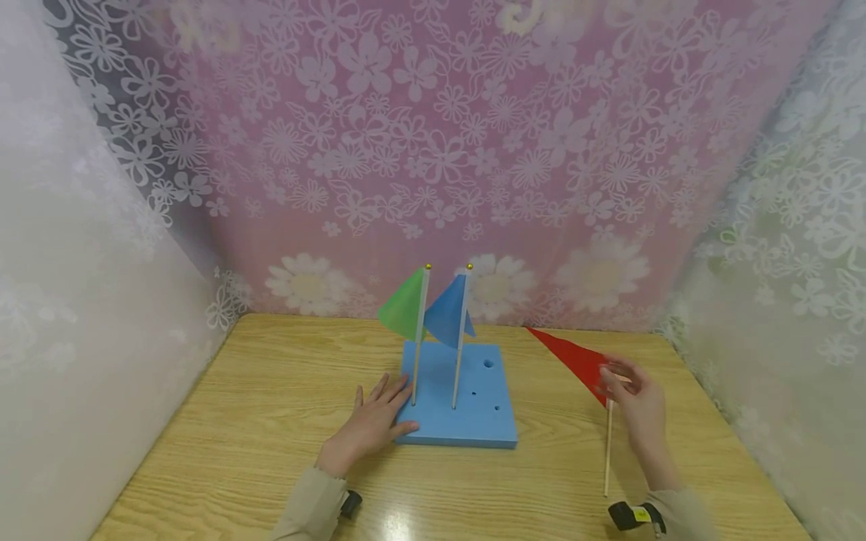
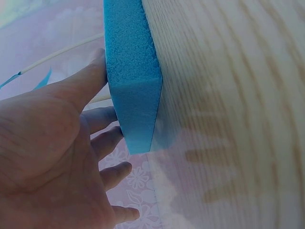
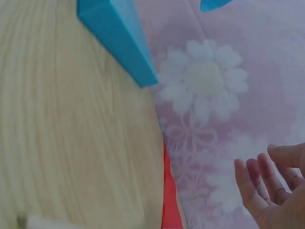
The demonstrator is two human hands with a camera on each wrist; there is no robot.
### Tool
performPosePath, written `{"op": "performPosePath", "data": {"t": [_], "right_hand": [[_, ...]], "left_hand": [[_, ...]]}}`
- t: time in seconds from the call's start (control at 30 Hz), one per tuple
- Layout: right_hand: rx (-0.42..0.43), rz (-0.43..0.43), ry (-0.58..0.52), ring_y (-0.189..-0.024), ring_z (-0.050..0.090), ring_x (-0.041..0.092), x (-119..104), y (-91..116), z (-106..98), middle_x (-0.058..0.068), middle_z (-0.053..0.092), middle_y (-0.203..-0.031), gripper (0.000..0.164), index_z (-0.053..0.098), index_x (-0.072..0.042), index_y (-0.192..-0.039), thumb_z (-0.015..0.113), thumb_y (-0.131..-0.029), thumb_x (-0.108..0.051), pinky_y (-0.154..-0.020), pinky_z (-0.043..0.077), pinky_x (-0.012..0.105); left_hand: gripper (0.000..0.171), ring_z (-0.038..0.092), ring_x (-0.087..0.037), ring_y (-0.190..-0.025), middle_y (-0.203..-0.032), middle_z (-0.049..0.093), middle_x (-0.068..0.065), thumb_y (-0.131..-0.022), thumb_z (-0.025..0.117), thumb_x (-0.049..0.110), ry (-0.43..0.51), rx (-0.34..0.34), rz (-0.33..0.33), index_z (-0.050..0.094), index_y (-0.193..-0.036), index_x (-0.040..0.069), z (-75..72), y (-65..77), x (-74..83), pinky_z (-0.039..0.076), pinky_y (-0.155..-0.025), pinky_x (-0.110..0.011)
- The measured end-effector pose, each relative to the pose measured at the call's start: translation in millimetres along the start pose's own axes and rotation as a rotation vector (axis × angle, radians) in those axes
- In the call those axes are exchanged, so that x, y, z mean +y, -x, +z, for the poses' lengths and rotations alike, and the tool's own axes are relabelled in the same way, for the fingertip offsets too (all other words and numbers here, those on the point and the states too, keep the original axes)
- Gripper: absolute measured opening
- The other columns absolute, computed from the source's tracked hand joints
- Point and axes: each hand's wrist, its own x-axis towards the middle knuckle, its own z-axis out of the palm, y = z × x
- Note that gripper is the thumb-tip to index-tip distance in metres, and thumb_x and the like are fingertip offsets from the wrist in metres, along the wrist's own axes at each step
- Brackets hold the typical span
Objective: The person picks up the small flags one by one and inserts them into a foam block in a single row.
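Note:
A blue foam board (image 1: 487, 424) with small holes lies on the table. A green flag (image 1: 404, 306) and a blue flag (image 1: 446, 314), each on a thin wooden stick, stand upright in it. My left hand (image 1: 370, 424) rests with extended fingers on the board's left edge; its thumb and some fingertips touch the foam in the left wrist view. On the right, a red triangular flag (image 1: 571, 364) lies with its stick (image 1: 607, 458) pointing toward me. My right hand (image 1: 636, 398) hovers over its stick side with loosely bent fingers, holding nothing; the right wrist view shows the fingers (image 3: 245, 183) apart from the flag.
The wood-grain table (image 1: 271, 391) is enclosed by a pink flowered cloth (image 1: 440, 150) at the back and pale flowered cloths on both sides. The board's uncovered holes (image 1: 489, 364) are on its right half. Black straps (image 1: 636, 516) with cameras sit on the wrists.

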Motion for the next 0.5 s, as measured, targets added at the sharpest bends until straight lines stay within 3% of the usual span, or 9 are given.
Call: {"op": "performPosePath", "data": {"t": [0.23, 0.3, 0.4, 0.5], "right_hand": [[-0.047, 0.081, 0.173, -0.071, 0.069, 0.001, 13, 4, -30, -0.020, 0.068, -0.088, 0.025, 0.066, -0.030, -0.109, 0.064, -0.100, -0.006, -0.066, 0.061, 0.024], [-0.055, 0.110, 0.206, -0.072, 0.069, 0.001, 16, 6, -35, -0.021, 0.068, -0.087, 0.023, 0.065, -0.029, -0.110, 0.064, -0.101, -0.008, -0.067, 0.061, 0.025], [-0.064, 0.151, 0.272, -0.075, 0.069, 0.002, 20, 8, -40, -0.018, 0.068, -0.089, 0.020, 0.064, -0.012, -0.122, 0.062, -0.102, -0.010, -0.068, 0.061, 0.026], [-0.084, 0.206, 0.360, -0.075, 0.069, 0.004, 22, 8, -43, 0.000, 0.072, -0.098, 0.037, 0.054, 0.008, -0.134, 0.059, -0.103, -0.011, -0.069, 0.062, 0.028]], "left_hand": [[0.070, 0.020, -0.047, -0.151, -0.163, 0.032, -0.017, -0.099, 0.065, 0.039, -0.001, 0.021, 0.024, 0.041, -0.155, 0.004, -0.4, -0.5, 0.5, 0.011, -0.110, -0.081], [0.070, 0.020, -0.049, -0.150, -0.163, 0.032, -0.018, -0.099, 0.065, 0.038, 0.012, 0.026, 0.034, 0.041, -0.155, 0.003, -0.5, -0.2, 0.5, 0.010, -0.109, -0.081], [0.071, 0.020, -0.050, -0.149, -0.162, 0.032, -0.019, -0.100, 0.062, 0.042, 0.015, 0.042, 0.052, 0.040, -0.156, 0.003, 1.9, -0.3, -2.2, 0.010, -0.109, -0.082], [0.072, 0.020, -0.049, -0.150, -0.163, 0.031, -0.019, -0.100, 0.060, 0.045, 0.011, 0.047, 0.058, 0.039, -0.156, 0.004, 4.7, -0.5, -5.2, 0.010, -0.109, -0.081]]}}
